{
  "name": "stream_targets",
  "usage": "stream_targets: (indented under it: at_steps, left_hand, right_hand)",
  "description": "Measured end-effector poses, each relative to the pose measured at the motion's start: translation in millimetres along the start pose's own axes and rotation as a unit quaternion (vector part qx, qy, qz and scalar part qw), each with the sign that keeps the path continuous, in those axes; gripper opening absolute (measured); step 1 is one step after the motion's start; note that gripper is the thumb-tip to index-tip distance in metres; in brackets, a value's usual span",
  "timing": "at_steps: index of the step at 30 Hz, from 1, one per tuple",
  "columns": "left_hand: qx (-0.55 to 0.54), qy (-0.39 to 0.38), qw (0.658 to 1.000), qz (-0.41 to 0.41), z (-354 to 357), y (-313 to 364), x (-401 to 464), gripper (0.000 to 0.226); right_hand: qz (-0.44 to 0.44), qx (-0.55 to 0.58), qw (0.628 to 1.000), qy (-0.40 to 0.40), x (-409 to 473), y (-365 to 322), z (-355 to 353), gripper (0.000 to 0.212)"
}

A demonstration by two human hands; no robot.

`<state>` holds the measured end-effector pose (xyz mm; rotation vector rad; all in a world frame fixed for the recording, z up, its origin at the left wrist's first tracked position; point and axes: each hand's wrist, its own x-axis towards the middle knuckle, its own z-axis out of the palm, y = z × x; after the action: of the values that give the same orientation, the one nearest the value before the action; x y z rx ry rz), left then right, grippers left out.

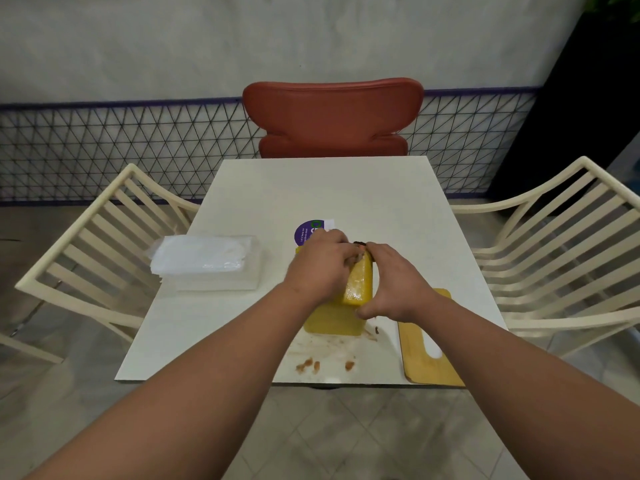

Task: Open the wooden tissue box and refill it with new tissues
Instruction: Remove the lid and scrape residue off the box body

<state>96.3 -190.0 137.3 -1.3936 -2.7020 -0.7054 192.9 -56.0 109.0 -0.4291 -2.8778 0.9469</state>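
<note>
Gripping the wooden tissue box (358,282) from both sides, the left hand (320,268) curls over its left flank and far end while the right hand (393,285) wraps its right side, thumb low at the near corner. The box sits between the two grips near the middle of the white counter (346,188), tilted up on a yellow wooden panel (332,323) lying flat beneath it. The slotted wooden lid (427,344) lies apart on the counter's near right edge. A clear-wrapped pack of tissues (207,263) rests well to the left. Fingers hide the box's far end, and a purple sticker (306,232) behind is partly covered; its print is unreadable. Brown smears (311,365) mark the near counter.
</note>
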Motion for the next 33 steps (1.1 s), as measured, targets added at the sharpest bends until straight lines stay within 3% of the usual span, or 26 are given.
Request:
stream_targets:
  at_steps: [5, 12, 17, 23, 25, 29, 33]
  left_hand:
    - [0.002, -0.04, 0.999, 0.034, -1, 5, 4, 0.028]
    - [0.007, -0.003, 1.0, -0.009, -3, -24, 4, 0.026]
    - [-0.02, -0.031, 0.995, 0.097, 1, -9, -9, 0.024]
    - [-0.033, -0.092, 0.973, 0.209, -4, -19, -30, 0.025]
    - [-0.027, -0.073, 0.978, 0.196, -8, -23, -23, 0.025]
    - [-0.021, -0.02, 0.997, 0.071, -7, -27, -9, 0.028]
    - [-0.03, -0.055, 0.989, 0.131, -5, -25, -31, 0.029]
  right_hand:
    - [-0.002, 0.006, 1.0, 0.006, 0, 0, -1, 0.102]
    - [0.009, -0.018, 1.0, -0.009, 1, -1, -2, 0.114]
    - [0.002, -0.02, 1.0, -0.011, 3, 0, -1, 0.106]
    - [0.005, -0.006, 1.0, -0.023, 6, 4, 1, 0.112]
    - [0.006, -0.009, 1.0, -0.017, 5, 4, 1, 0.111]
    - [0.006, -0.018, 1.0, -0.016, 4, 4, 0, 0.115]
    - [0.005, -0.012, 1.0, -0.018, 4, 3, -1, 0.114]
